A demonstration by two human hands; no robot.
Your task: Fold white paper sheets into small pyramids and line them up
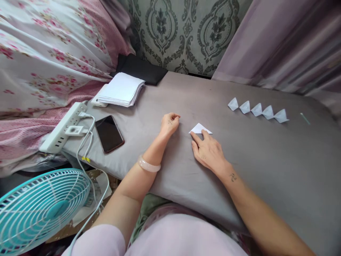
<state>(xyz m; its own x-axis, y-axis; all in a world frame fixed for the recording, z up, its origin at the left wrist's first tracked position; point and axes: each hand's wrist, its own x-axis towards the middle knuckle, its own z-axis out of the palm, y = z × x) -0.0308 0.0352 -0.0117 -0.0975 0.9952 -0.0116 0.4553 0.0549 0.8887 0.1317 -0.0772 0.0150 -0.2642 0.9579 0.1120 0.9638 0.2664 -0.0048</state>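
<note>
A small white sheet of paper folded into a triangle [198,128] lies flat, its peak pointing away from me. My right hand [209,147] reaches over its near edge with fingers spread, the fingertips resting on the paper. To the left of the paper and apart from it, my left hand [170,123] rests on the grey cloth with its fingers curled closed, and nothing shows in them. Several folded white paper pieces [256,110] stand in a slanting row at the far right.
A stack of white paper [121,89] lies at the back left, by a black flat item [144,70]. A phone [109,134], a power strip [64,128] with cables and a turquoise fan [57,209] are on the left. A thin pale green strip [305,118] lies far right.
</note>
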